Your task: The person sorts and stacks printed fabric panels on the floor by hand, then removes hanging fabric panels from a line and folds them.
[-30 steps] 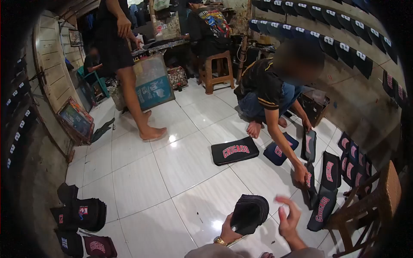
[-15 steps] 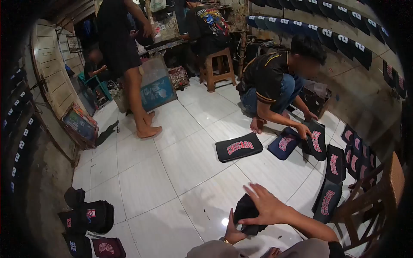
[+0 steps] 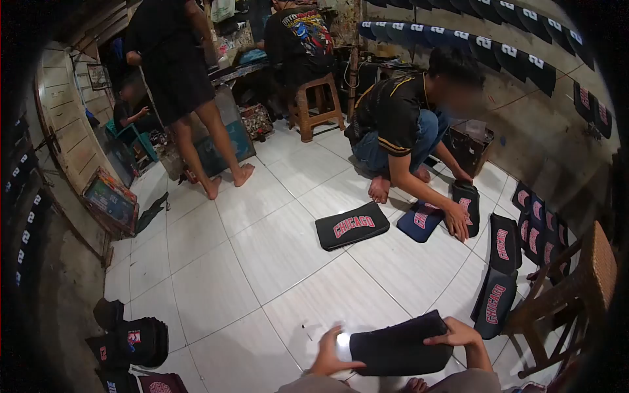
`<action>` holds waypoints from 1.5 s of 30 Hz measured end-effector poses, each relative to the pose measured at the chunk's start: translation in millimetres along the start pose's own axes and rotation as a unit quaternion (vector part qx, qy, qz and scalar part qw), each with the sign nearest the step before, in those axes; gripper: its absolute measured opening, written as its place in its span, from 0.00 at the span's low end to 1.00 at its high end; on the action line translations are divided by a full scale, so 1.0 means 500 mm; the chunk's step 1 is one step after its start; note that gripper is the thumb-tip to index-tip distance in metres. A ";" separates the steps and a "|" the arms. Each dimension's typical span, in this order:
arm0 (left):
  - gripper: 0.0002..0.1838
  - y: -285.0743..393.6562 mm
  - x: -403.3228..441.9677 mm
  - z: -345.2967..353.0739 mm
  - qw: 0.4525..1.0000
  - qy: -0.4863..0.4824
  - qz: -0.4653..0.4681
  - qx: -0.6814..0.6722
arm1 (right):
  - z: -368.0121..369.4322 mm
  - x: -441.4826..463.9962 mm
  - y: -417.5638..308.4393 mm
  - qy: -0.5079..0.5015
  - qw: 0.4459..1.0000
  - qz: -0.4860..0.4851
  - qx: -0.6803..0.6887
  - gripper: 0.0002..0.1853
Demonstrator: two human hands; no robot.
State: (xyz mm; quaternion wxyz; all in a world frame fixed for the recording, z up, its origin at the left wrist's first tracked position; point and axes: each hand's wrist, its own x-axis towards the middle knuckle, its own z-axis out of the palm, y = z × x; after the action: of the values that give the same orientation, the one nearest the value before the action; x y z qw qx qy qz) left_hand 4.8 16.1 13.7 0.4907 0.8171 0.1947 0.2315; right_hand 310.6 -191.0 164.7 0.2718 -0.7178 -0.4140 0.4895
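Observation:
Black fabric pieces in a stack point(image 3: 401, 347) lie spread flat in front of me, low in the view. My right hand point(image 3: 458, 335) grips the stack's right end, thumb on top. At the left end is my left hand point(image 3: 335, 354), its fingers apart and its thumb tip at the stack's lower left corner. Beyond them a black CHICAGO stack point(image 3: 352, 226) and a navy one point(image 3: 419, 221) lie on the tiles. A crouching co-worker point(image 3: 400, 124) has both hands at another black stack point(image 3: 465, 208).
More black CHICAGO pieces point(image 3: 496, 302) lie at the right beside a brown stool point(image 3: 593, 275). Dark stacks point(image 3: 143, 342) are at the lower left. A standing person point(image 3: 173, 65) and a seated person point(image 3: 300, 46) are at the back. Dark pieces hang along the right wall.
The black stack in front of me has gone from bent to flat and wide. My right hand has moved to its right end. The co-worker's stack is now on the floor; the standing person has shifted.

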 end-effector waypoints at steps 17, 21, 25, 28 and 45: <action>0.20 -0.011 -0.024 0.075 0.890 -0.006 -0.362 -0.276 | 0.291 0.062 0.215 0.246 0.941 -0.032 0.228 0.23; 0.17 0.025 -0.015 0.068 0.967 0.048 -0.194 -0.159 | 0.307 0.059 0.212 0.291 0.925 -0.007 0.246 0.23; 0.22 0.066 -0.005 0.036 0.969 0.068 -0.108 -0.211 | 0.328 0.032 0.201 0.305 0.930 -0.163 0.126 0.25; 0.28 0.016 0.010 0.050 0.965 0.069 -0.080 -0.241 | 0.335 0.056 0.204 0.360 0.908 -0.199 0.079 0.24; 0.15 -0.018 0.075 -0.021 0.985 0.029 -0.158 -0.057 | 0.145 0.141 0.153 0.228 0.962 -0.126 0.080 0.14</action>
State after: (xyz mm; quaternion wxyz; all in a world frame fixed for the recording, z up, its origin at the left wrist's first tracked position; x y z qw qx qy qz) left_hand 28.6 47.7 17.1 0.5608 0.7398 0.3223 0.1850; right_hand 281.1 -170.3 43.3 0.4751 -0.7283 -0.3876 0.3058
